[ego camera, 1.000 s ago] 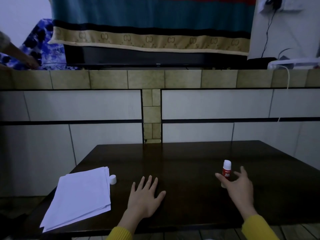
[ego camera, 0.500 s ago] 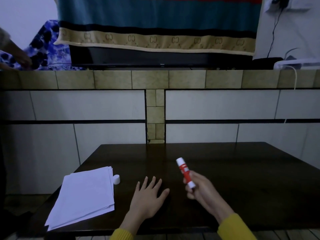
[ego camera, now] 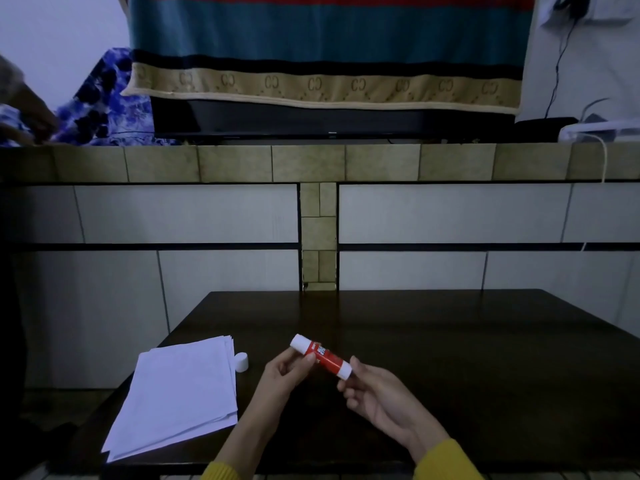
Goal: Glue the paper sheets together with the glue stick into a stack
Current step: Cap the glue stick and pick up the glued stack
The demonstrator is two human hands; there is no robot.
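I held the glue stick (ego camera: 321, 356) in both hands, low and centre in the frame, above the dark wooden table (ego camera: 450, 358). My right hand (ego camera: 384, 398) pinched its lower white end; my left hand (ego camera: 289, 370) had fingers and thumb curled round the red body near the upper white end. The stick lay tilted, its upper end toward the left of the frame.

The stack of paper sheets (ego camera: 180, 393) lay on the table at lower left, edges slightly fanned. A small white cap (ego camera: 241, 362) stood just beside the stack's upper right corner, apart from my hands.

Behind the table ran a wall of pale panels (ego camera: 450, 213) with a band of tan tiles (ego camera: 311, 162) along the ledge. Above it hung a striped cloth (ego camera: 329, 46) in teal, black and beige. Blue patterned fabric (ego camera: 104, 105) showed at upper left, with another person's arm (ego camera: 24, 112) at the frame's edge. A black cable (ego camera: 554, 64) ran down the white wall at upper right. Lighting was dim.
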